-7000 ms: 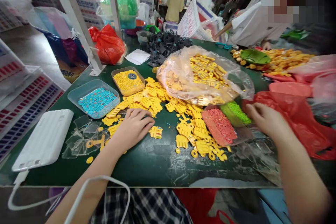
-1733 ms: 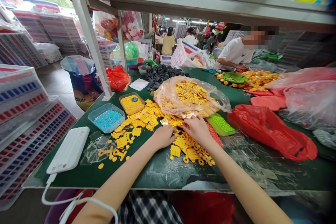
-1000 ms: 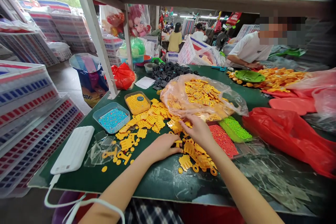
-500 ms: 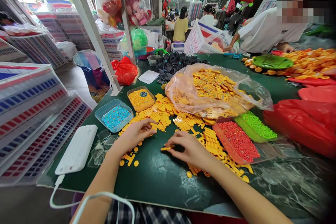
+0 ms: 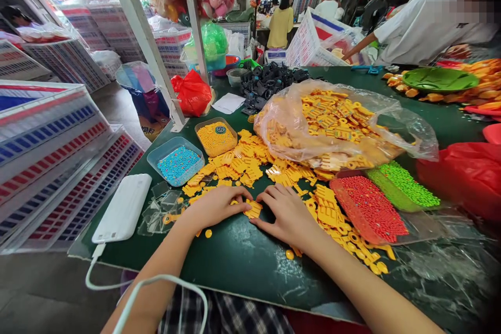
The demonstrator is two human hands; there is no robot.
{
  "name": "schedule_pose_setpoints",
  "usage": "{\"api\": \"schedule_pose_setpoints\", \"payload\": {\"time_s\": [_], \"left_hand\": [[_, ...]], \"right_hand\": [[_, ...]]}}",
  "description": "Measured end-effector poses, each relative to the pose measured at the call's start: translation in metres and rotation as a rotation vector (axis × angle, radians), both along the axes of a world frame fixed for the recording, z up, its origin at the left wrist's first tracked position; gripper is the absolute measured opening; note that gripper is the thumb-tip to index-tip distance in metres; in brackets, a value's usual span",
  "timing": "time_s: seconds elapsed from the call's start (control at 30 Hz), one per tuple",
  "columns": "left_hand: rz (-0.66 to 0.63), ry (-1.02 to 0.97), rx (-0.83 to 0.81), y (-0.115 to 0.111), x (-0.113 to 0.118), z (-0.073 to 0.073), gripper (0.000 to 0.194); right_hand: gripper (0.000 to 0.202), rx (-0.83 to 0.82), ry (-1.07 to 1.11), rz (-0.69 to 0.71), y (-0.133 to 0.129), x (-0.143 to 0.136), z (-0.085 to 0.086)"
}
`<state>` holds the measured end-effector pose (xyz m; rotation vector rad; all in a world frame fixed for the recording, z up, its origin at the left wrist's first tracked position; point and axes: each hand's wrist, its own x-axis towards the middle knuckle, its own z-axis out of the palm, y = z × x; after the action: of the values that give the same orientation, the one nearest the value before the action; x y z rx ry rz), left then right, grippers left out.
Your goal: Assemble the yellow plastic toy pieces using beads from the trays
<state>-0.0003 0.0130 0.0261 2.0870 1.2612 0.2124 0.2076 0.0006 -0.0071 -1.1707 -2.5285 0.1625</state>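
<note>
Between my two hands, just above the green tabletop, is a flat yellow plastic piece (image 5: 255, 210) with slots in it. My left hand (image 5: 219, 203) is closed, its thumb and forefinger pinching the left side of that piece. From the other side my right hand (image 5: 287, 214) grips its edge between curved forefinger and thumb. A small bit of yellow shows at the left fingers, too covered to make out. Similar yellow pieces (image 5: 238, 164) lie heaped just beyond my hands, and more yellow parts (image 5: 329, 209) are spread beside my right wrist.
Trays of blue beads (image 5: 178, 164), yellow beads (image 5: 216, 138), red beads (image 5: 371, 209) and green beads (image 5: 407, 185) surround the heap. A plastic bag of yellow pieces (image 5: 332, 120) lies behind. A white power bank (image 5: 123, 209) with a cable sits left. A person in white (image 5: 434, 31) works across the table.
My hands have come together from apart. The left moved right to meet the yellow piece at the right hand's fingers. The view has shifted slightly.
</note>
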Motion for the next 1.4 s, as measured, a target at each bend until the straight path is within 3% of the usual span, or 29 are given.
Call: {"api": "schedule_pose_setpoints", "payload": {"time_s": [0.27, 0.57, 1.1, 1.17, 1.27, 1.33, 1.4], "left_hand": [[-0.041, 0.054, 0.162, 0.001, 0.005, -0.006, 0.013], [-0.019, 0.128, 0.210, 0.001, 0.007, -0.013, 0.032], [-0.072, 0.076, 0.357, 0.001, 0.006, -0.014, 0.032], [0.046, 0.058, 0.416, 0.003, 0.003, -0.008, 0.027], [0.459, 0.073, 0.463, 0.006, -0.008, 0.010, 0.027], [0.706, 0.178, 0.441, 0.008, -0.019, 0.024, 0.030], [0.796, 0.366, 0.345, 0.008, -0.031, 0.036, 0.032]], "right_hand": [[0.027, 0.062, 0.028, 0.046, -0.001, 0.002, -0.008], [0.025, 0.175, -0.010, 0.067, 0.001, 0.003, -0.014], [0.039, 0.338, -0.050, 0.140, 0.003, 0.006, -0.012], [0.041, 0.348, -0.051, 0.150, 0.003, 0.006, -0.013], [0.045, 0.376, -0.038, 0.143, 0.001, 0.006, -0.015], [0.046, 0.404, -0.017, 0.134, 0.000, 0.006, -0.016], [0.045, 0.434, -0.002, 0.140, 0.000, 0.006, -0.017]]}}
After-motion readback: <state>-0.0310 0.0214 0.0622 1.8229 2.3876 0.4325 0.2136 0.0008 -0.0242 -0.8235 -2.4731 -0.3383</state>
